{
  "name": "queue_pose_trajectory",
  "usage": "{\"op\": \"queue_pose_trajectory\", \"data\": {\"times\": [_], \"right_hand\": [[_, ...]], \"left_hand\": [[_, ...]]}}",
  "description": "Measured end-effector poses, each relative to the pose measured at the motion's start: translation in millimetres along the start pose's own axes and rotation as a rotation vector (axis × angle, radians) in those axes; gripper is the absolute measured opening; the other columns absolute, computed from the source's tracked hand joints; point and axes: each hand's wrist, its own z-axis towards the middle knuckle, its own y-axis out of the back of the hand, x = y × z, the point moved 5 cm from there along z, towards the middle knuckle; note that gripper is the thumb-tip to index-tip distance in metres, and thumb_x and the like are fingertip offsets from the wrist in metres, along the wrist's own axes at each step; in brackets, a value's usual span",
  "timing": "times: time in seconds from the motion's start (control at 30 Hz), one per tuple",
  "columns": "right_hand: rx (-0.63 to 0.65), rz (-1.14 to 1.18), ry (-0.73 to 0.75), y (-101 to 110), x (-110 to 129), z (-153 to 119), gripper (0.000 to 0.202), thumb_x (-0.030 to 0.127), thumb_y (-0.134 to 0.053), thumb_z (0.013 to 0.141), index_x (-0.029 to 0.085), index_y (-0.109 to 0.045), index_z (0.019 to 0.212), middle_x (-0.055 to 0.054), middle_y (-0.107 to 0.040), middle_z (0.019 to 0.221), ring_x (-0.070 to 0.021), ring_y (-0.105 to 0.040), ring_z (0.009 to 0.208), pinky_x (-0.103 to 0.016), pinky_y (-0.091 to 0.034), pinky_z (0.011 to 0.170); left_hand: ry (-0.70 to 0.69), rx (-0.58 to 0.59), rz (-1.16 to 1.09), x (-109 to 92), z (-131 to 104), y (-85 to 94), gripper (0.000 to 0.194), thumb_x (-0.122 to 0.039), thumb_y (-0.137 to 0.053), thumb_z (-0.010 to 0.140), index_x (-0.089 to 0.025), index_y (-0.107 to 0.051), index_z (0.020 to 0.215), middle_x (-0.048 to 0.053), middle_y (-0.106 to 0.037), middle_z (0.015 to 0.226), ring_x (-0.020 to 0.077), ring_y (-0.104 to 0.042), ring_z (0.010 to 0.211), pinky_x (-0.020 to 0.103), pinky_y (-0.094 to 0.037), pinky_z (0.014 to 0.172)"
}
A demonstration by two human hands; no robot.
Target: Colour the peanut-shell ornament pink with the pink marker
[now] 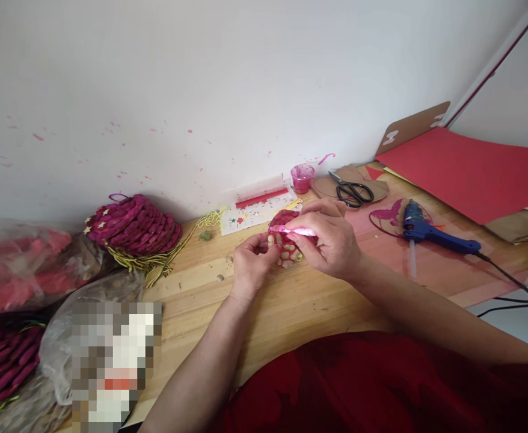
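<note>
The piece [286, 255], cream patches with magenta and red between them, is between the two hands, over the middle of the table [291, 313]; whether it touches the wood cannot be told. Behind the table rises a white wall [210, 72] with pink spatters. At the right, a large red sheet [471, 171] spreads before an upright brown board [417, 126]. At the left are clear bags [20, 258] with reddish contents and, nearer the wall, a magenta stack [138, 228] with yellow-green strings.

The right hand [329, 240] grips a slim white-and-pink tool [302, 231] between thumb and fingers, its magenta tip at the piece. The left hand [252, 261] pinches the piece's left edge.

To the right of the hands, a blue glue gun [439, 234] lies partly over a partly magenta heart [388, 219], its cord trailing right. A white paper [257, 216] with small stars lies behind the hands. Black-handled scissors [354, 191] rest open on brown card [379, 189]; just beside stands a magenta-stained cup [302, 180]. A small green wad [205, 236] sits near the stack.
</note>
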Motion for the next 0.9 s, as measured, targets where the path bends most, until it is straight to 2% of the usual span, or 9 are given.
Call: {"op": "queue_pose_trajectory", "data": {"times": [0.17, 0.43, 0.63, 0.9], "right_hand": [[0.033, 0.002, 0.04, -1, 5, 1, 0.008, 0.02, -0.064, 0.096, 0.027, -0.067, 0.099, 0.0, -0.08, 0.087, -0.0239, -0.069, 0.095, -0.046, -0.04, 0.091], [0.033, 0.001, -0.002, -2, 1, 0, 0.006, 0.024, -0.066, 0.096, 0.028, -0.068, 0.099, 0.0, -0.079, 0.088, -0.0235, -0.07, 0.095, -0.046, -0.04, 0.092], [0.006, 0.032, -0.058, 1, -3, 2, 0.005, 0.023, -0.066, 0.095, 0.027, -0.068, 0.097, -0.001, -0.079, 0.087, -0.0241, -0.069, 0.092, -0.046, -0.042, 0.091], [-0.017, 0.051, -0.102, 1, -9, 3, 0.002, 0.025, -0.067, 0.095, 0.026, -0.069, 0.094, -0.002, -0.079, 0.088, -0.0228, -0.069, 0.091, -0.044, -0.044, 0.086]], "left_hand": [[0.001, 0.009, -0.007, -1, -1, 0.0, 0.033, -0.034, -0.092, 0.068, -0.015, -0.083, 0.093, 0.004, -0.077, 0.079, 0.0142, -0.065, 0.065, 0.025, -0.053, 0.062], [0.035, 0.028, -0.106, 0, 0, -0.9, 0.038, -0.038, -0.095, 0.065, -0.015, -0.082, 0.091, 0.005, -0.078, 0.081, 0.0158, -0.069, 0.066, 0.027, -0.055, 0.065], [0.14, 0.025, -0.242, -4, -2, -6.1, 0.042, -0.038, -0.099, 0.055, -0.014, -0.08, 0.084, 0.005, -0.077, 0.073, 0.0155, -0.067, 0.058, 0.028, -0.057, 0.06], [0.206, -0.006, -0.307, -8, -4, -8.8, 0.047, -0.035, -0.101, 0.045, -0.014, -0.079, 0.081, 0.006, -0.078, 0.072, 0.0164, -0.067, 0.056, 0.03, -0.055, 0.058]]}}
